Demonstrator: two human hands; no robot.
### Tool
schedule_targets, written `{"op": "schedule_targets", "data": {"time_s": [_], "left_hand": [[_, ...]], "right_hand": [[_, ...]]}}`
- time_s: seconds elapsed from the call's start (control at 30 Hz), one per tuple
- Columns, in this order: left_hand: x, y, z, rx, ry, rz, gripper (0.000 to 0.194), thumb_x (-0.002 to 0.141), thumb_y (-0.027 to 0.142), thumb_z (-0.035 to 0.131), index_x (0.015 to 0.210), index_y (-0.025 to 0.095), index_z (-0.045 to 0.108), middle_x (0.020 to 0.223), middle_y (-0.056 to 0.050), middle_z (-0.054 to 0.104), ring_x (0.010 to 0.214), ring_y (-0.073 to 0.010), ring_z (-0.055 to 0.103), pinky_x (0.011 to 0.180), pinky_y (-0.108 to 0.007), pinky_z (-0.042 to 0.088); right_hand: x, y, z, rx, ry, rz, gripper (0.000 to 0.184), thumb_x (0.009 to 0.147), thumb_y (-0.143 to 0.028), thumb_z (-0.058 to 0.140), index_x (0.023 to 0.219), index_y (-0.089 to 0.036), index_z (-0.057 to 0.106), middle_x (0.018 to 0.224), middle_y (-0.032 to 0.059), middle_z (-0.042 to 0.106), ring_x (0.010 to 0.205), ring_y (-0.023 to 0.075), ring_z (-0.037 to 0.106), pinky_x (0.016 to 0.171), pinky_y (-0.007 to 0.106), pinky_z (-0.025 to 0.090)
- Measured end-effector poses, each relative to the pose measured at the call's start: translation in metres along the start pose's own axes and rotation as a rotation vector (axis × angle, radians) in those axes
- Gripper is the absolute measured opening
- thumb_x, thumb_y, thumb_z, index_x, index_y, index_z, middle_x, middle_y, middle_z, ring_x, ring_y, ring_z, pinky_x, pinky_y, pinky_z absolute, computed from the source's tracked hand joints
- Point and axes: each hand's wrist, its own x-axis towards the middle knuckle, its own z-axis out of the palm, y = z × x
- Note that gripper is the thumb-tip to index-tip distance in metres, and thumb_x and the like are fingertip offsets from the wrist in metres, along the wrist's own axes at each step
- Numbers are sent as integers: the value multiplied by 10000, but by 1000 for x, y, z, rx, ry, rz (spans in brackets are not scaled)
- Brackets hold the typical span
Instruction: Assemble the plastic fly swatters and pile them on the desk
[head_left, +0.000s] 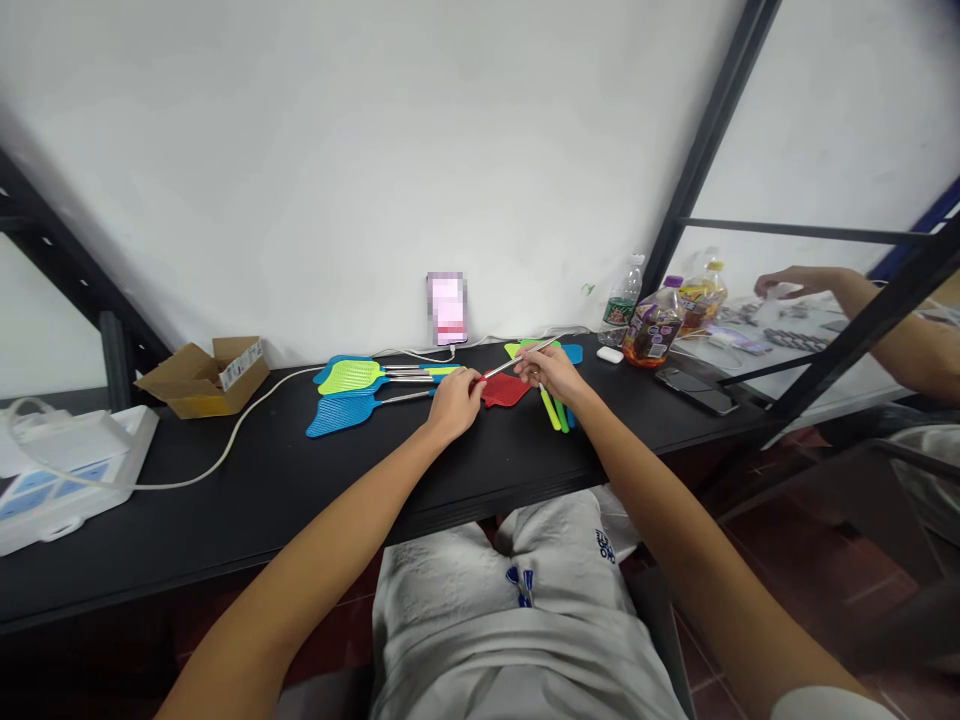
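Note:
My left hand (456,402) is closed round the red end of a thin metal rod (501,367), probably a fly swatter handle. The rod slants up to the right, and my right hand (553,370) pinches it near its far end. A red fly swatter head (508,391) lies on the table between my hands. Below my right hand are several loose handles, one yellow-green (550,408) and others green and blue, partly hidden. Beside my left hand lie swatters with metal shafts: a yellow-green one (351,376) and a blue one (341,411). More green and blue heads (573,353) show behind my right hand.
A propped phone (448,310) leans on the wall. An open cardboard box (206,378) and a white power strip (71,480) with a cable stand left. Bottles (654,322), a white case (610,355) and a dark phone (696,391) are right. Another person's hand (806,280) shows beyond the rack.

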Motion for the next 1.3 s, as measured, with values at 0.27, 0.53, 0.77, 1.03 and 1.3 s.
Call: {"op": "schedule_targets", "data": {"time_s": [0.27, 0.53, 0.77, 1.03, 1.3], "left_hand": [[-3, 7, -2, 11, 3, 37, 182, 965, 252, 481, 975, 204, 656, 960, -69, 618, 924, -206, 599, 850, -333, 470], [-5, 14, -1, 20, 22, -39, 174, 985, 271, 448, 987, 208, 610, 960, -75, 664, 928, -220, 621, 836, -338, 467], [-5, 12, -3, 53, -28, -106, 134, 968, 272, 491, 969, 222, 615, 922, -75, 686, 888, -243, 639, 747, -328, 449], [-5, 15, -4, 86, -54, -113, 140, 964, 261, 497, 964, 222, 631, 949, -74, 701, 899, -236, 642, 741, -317, 442], [-5, 17, -7, 136, -71, -107, 152, 968, 249, 484, 996, 215, 630, 982, -85, 705, 936, -244, 648, 754, -320, 445]], "right_hand": [[-6, -6, 4, -8, -85, 55, 288, 711, -383, 769, 836, -147, 664, 711, 67, 723, 512, 126, 601, 397, 209, 343], [-4, -5, 7, -27, -58, 122, 399, 782, -506, 732, 967, -171, 618, 795, 84, 739, 519, 135, 619, 392, 211, 360], [6, 0, -5, -65, 331, -84, 340, 818, -526, 665, 892, -201, 598, 665, -1, 625, 422, 78, 524, 348, 184, 281], [6, 8, -4, -89, 178, -73, 395, 747, -543, 747, 792, -165, 642, 675, 41, 662, 454, 94, 559, 357, 191, 322], [3, 8, 0, -121, 70, -35, 476, 695, -594, 770, 840, -145, 702, 638, 40, 662, 440, 99, 549, 343, 197, 298]]}}
